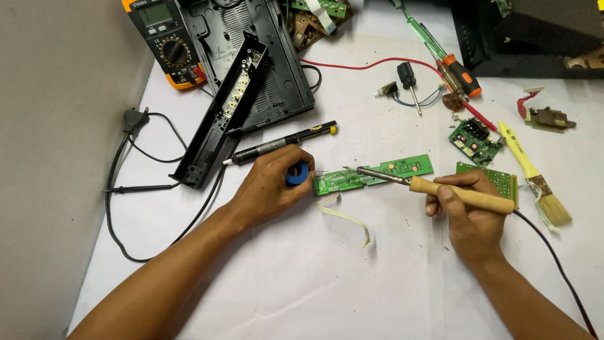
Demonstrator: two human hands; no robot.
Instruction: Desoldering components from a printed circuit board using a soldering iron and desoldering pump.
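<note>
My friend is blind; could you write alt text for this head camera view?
A person's right hand holds a wooden-handled soldering iron to a long green circuit board on a white table, while the left hand holds a blue solder spool. Tools lie around.

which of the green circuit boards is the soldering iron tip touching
The long narrow green board in the middle, by the left hand. The soldering iron in the right hand points at it; the other green boards lie further right, untouched.

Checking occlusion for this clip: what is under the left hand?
Under the left hand a blue spool shows partly between the fingers, next to the green circuit board. The rest of the spool and the cloth beneath are covered.
</note>
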